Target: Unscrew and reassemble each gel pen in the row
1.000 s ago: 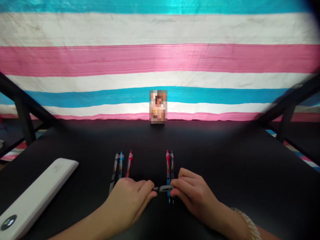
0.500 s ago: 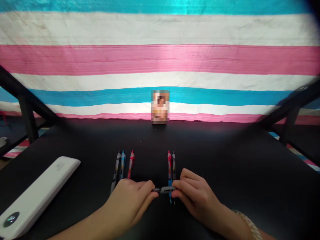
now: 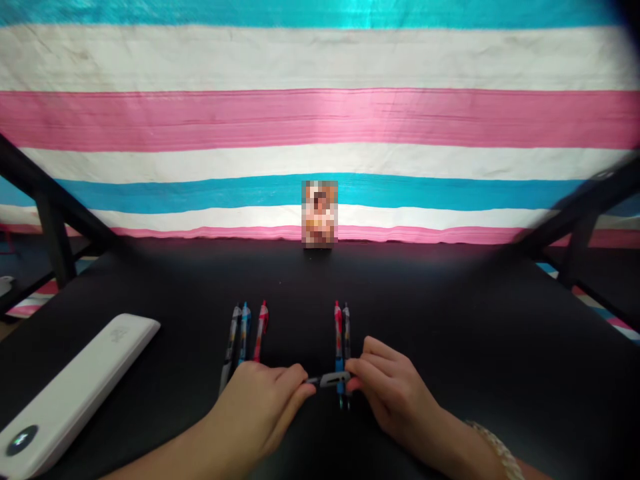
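Observation:
A pen (image 3: 333, 380) with a grey part and a dark section lies crosswise between my two hands, above the table. My left hand (image 3: 267, 401) is closed, pinching its left end between thumb and fingers. The thumb and fingers of my right hand (image 3: 395, 390) are closed on its right end. Both ends are hidden by the fingers. Beyond and partly under it, a pen with a red top and blue lower part (image 3: 339, 327) lies beside a dark clear pen (image 3: 347, 327). Past my left hand rest a black pen (image 3: 233, 337), a blue pen (image 3: 245, 333) and a red pen (image 3: 261, 330).
A long white power bank (image 3: 83, 393) with a round dark display lies at the left of the black table (image 3: 430, 293). A small blurred-out upright picture (image 3: 320, 213) stands at the back edge, before a striped sheet (image 3: 200, 120). Black frame bars (image 3: 55, 193) flank the table.
The held pen has turned slightly, so the slot in its grey part shows more plainly. My hands have barely moved, and the other pens lie as before.

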`<state>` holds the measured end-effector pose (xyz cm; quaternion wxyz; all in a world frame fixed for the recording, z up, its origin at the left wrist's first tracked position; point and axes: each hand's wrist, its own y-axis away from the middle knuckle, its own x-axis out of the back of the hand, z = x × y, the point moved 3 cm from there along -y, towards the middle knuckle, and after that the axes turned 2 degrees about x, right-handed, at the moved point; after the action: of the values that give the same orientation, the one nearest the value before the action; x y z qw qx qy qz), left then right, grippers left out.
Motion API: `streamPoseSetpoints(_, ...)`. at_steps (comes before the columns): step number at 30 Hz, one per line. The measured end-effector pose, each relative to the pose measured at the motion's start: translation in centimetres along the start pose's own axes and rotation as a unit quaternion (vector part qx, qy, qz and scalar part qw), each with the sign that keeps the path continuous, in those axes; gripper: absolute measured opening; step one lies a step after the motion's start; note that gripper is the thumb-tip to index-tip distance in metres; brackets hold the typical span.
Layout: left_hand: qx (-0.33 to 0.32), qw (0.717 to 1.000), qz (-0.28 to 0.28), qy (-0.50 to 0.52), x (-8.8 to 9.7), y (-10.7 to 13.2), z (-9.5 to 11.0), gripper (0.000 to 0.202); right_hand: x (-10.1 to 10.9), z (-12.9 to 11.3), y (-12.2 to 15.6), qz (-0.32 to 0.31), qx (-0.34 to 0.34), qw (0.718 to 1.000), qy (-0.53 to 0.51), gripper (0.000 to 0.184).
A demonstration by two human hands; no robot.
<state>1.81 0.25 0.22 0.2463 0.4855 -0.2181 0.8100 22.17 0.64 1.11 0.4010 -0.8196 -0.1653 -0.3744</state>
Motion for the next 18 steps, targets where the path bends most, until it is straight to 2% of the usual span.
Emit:
streamPoseSetpoints(4, 0.078, 0.985, -0.094, 0.124, 0.3, -0.1, 0.0, 0.047, 0.1, -0.2, 0.3, 0.019, 0.041, 0.998, 0.033, 0.026)
streamPoseSetpoints(6, 0.085, 0.983, -0.088, 0.138, 0.8, -0.2, 0.0, 0.041, 0.2, 0.1, 0.4, 0.021, 0.032, 0.999, 0.015, 0.020)
streamPoseSetpoints(9, 0.085, 0.987, -0.005, 0.137, 1.8, -0.4, -0.6, 0.018, 0.4, 1.0, 0.4, 0.012, -0.026, 0.999, -0.038, 0.015)
streamPoseSetpoints(12, 0.092, 0.978, 0.105, 0.154, 2.7, -0.3, -1.4, 0.025, 0.9, 1.8, 0.3, 0.001, -0.093, 0.993, -0.068, 0.021)
streamPoseSetpoints(14, 0.098, 0.968, 0.165, 0.163, 3.1, -0.3, -2.0, 0.021, 1.2, 2.1, 0.2, -0.001, -0.132, 0.988, -0.083, 0.026)
streamPoseSetpoints(18, 0.060, 0.958, 0.224, 0.168, 3.5, -0.3, -2.4, 0.018, 1.4, 2.4, 0.3, -0.002, -0.176, 0.977, -0.118, 0.032)
